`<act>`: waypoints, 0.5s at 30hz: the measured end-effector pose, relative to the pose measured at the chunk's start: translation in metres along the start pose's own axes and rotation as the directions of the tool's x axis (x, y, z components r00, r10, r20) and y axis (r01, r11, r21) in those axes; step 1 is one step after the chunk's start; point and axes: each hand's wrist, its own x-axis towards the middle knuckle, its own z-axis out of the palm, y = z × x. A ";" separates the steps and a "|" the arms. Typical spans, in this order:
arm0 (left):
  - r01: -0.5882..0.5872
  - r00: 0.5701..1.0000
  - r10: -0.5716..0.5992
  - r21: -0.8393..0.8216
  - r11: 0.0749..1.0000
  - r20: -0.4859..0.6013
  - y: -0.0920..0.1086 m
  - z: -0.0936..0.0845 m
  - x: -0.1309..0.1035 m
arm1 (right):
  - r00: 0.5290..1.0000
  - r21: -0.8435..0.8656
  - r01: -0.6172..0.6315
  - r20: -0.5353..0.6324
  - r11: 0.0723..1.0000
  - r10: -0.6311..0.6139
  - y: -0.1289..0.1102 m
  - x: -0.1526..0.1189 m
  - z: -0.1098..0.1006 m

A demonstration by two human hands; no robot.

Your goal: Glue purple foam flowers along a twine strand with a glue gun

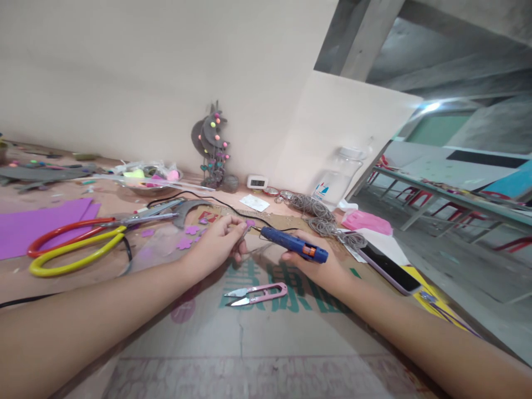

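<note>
My right hand (313, 265) grips a blue glue gun (291, 242), its nozzle pointing left at my left fingertips. My left hand (226, 238) is closed in a pinch on a small purple piece (250, 223); its full shape is hidden by the fingers. A thin grey cord runs below the nozzle between both hands. Left of my left hand lie several purple flower cutouts (185, 243). Pink thread snips (257, 293) rest on the printed cardboard (233, 338) below my hands.
Large scissors (78, 244) with red and yellow handles lie left, beside purple sheets (41, 221). Behind stand a bowl (149, 185), a decorated grey moon ornament (211, 144), a small timer (257, 182) and a clear bottle (336, 174). Grey cord coils (311, 208) and a phone (388, 266) lie right.
</note>
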 end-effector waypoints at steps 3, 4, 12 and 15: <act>0.004 1.000 -0.004 -0.006 1.000 -0.007 -0.001 0.000 0.000 | 1.000 -0.009 -0.002 -0.002 1.000 0.002 0.001 0.000 0.000; 0.003 1.000 -0.003 -0.007 1.000 -0.008 -0.001 0.000 0.000 | 1.000 -0.009 0.000 -0.002 1.000 0.000 0.001 0.000 0.000; 0.006 1.000 -0.006 -0.012 1.000 -0.013 -0.001 0.000 0.001 | 1.000 0.001 0.003 -0.018 1.000 -0.003 0.003 -0.001 0.000; -0.002 1.000 0.002 -0.001 1.000 -0.014 -0.001 0.000 0.001 | 1.000 0.000 0.001 -0.014 1.000 -0.001 0.003 0.000 0.000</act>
